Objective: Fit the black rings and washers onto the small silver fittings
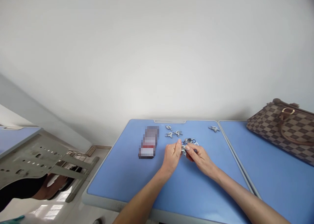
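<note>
Over the middle of the blue desk point(117, 175) my left hand point(172, 156) and my right hand point(200, 158) meet, thumbs close together. Both pinch a small silver metal piece point(183, 149) that has curved, ring-like parts; fingers cover much of it. Just behind the fingers lies a small heap of metal parts point(190, 140), with rings and a dark round bit showing. Farther back are several similar silver pieces point(169, 134) with prongs and loops, and one more lone piece point(214, 128) rests near the desk's right edge. Their exact kind is too small to tell.
Left of my hands lies a blurred-out rectangular object point(149, 142). A checkered brown handbag point(284, 129) sits on the adjoining desk to the right, past a narrow seam. A white wall point(157, 53) stands behind. At the left, a person's leg point(22, 191) shows beneath another desk.
</note>
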A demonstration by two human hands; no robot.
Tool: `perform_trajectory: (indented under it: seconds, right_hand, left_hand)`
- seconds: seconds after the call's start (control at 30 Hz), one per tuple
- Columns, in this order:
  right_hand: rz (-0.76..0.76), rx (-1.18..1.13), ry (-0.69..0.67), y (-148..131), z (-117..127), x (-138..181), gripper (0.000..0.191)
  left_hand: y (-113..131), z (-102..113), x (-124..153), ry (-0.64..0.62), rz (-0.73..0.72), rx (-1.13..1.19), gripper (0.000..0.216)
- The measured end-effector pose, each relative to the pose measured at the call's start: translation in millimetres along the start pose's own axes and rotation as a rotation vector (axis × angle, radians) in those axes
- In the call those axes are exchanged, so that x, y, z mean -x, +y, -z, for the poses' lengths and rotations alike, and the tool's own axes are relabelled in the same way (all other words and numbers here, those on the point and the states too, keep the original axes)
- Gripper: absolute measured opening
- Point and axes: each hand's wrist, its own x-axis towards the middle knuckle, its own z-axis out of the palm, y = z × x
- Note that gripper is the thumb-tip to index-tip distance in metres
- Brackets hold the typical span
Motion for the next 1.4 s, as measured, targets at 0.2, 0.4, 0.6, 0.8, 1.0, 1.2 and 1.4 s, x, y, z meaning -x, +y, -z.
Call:
perform_trajectory:
  seconds: [0.2, 0.4, 0.6, 0.8, 1.0, 1.2, 1.4]
  right_hand:
    - [0.004, -0.037, -0.003, 2.2, 0.2, 0.5, 0.046]
    - [0.157, 0.021, 0.035, 2.5, -2.5, 6.2, 0.041]
    - [0.267, 0.070, 0.034, 1.9, -5.0, 9.7, 0.037]
    - [0.201, -0.011, -0.033, -4.5, -0.8, 8.2, 0.038]
    - [0.137, -0.003, -0.118, -11.8, 8.3, 7.0, 0.038]
    - [0.279, 0.187, -0.076, -12.5, 10.1, 8.0, 0.028]
    - [0.488, 0.370, 0.009, -11.2, 10.3, 10.0, 0.004]
  left_hand:
    - [0.0, 0.0, 1.8, 0.038, -0.068, -0.050, 0.057]
    - [-4.1, -1.5, 6.4, 0.175, -0.400, -0.133, 0.046]
    - [-6.3, 1.2, 8.2, 0.173, -0.578, -0.150, 0.037]
    - [-6.1, 2.3, 8.0, 0.180, -0.627, -0.138, 0.034]
    - [-6.2, 1.3, 7.9, 0.172, -0.680, -0.131, 0.033]
    - [-5.6, 4.2, 6.8, 0.195, -0.798, -0.159, 0.034]
    - [-4.6, 7.8, 5.3, 0.219, -0.899, -0.205, 0.036]
